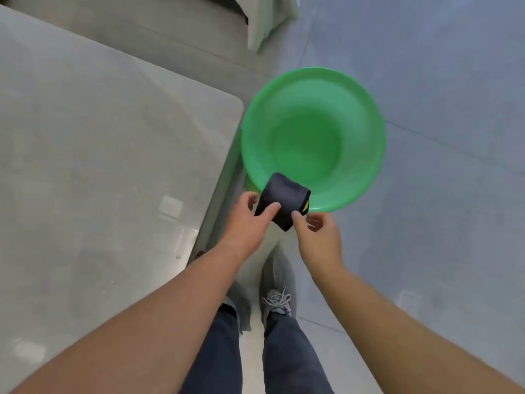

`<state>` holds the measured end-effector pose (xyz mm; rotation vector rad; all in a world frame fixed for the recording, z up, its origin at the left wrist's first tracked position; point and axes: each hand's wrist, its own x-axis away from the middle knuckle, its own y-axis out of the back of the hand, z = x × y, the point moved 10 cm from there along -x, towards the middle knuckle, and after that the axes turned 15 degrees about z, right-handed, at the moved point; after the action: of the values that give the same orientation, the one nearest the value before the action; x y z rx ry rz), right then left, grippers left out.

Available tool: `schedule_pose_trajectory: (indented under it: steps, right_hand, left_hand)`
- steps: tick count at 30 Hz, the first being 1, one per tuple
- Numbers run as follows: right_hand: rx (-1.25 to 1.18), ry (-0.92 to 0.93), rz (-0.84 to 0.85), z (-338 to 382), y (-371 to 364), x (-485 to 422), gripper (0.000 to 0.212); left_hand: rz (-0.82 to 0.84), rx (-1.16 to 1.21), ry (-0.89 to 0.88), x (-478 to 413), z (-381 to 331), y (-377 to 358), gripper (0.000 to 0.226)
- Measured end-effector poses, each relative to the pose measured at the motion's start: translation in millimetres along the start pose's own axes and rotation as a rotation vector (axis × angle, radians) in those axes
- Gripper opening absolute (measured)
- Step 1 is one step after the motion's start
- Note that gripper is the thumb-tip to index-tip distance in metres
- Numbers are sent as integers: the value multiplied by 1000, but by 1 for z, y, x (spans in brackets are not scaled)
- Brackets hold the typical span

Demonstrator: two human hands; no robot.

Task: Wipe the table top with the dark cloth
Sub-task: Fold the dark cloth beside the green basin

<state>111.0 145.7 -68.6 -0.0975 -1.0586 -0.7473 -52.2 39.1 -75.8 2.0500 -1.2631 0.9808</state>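
Both hands — left hand (246,217), right hand (318,231) — pinch the folded dark cloth (281,199) over the green basin (355,115).

Legible text: I find none. Yellow mark (305,207) on dark cloth (279,194), too blurred to read.

Glossy pale blue-grey tiled floor (454,81)

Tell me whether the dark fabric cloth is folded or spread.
Folded: the dark fabric cloth is a compact pad pinched between the left hand and right hand.
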Motion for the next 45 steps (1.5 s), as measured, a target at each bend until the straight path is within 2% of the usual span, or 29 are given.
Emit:
schedule_pose_trajectory:
  steps: [3, 5, 8, 11, 14, 18, 21, 24, 26, 30, 35, 42, 45]
  right_hand:
    - [-129, 19, -90, -7, -4, -13, 35]
    - [-210, 18, -136, -11, -7, -18, 34]
    - [-306, -3, -204, -13, -9, -24, 39]
    - [-343, -28, -199, -14, -11, -27, 42]
    - [-313, 8, -172, -6, -7, -24, 28]
    - [-295, 58, -175, 15, 8, -5, 21]
    - [-294, 126, -164, 48, 16, 14, 19]
    - [-264, 209, -125, 95, 13, 40, 18]
    - [-232, 271, -86, 132, 1, 58, 19]
    - [-151, 378, 33, 204, -48, 89, 20]
    - [48, 472, 209, 277, -153, 119, 20]
    - [285, 533, 406, 334, -291, 121, 20]
    - [397, 553, 472, 351, -337, 109, 30]
  left_hand:
    - [-30, 68, -15, -21, 6, 5, 37]
    - [-53, 143, -10, -30, 11, 7, 35]
    - [-93, 130, 4, -37, 12, 7, 31]
    - [-73, 106, 28, -35, 13, 1, 28]
    - [-35, 77, 38, -26, 8, -3, 28]
    - [42, 65, -19, -8, -14, -8, 28]
    - [84, 164, -89, 11, -35, -3, 30]
    - [69, 339, -155, 36, -58, 18, 24]
    - [64, 472, -202, 53, -73, 40, 28]
    - [-36, 569, -264, 95, -91, 113, 40]
    - [-258, 607, -267, 150, -76, 229, 22]
    - [-447, 625, -264, 178, -33, 340, 32]
    - [-481, 619, -244, 169, -18, 370, 39]
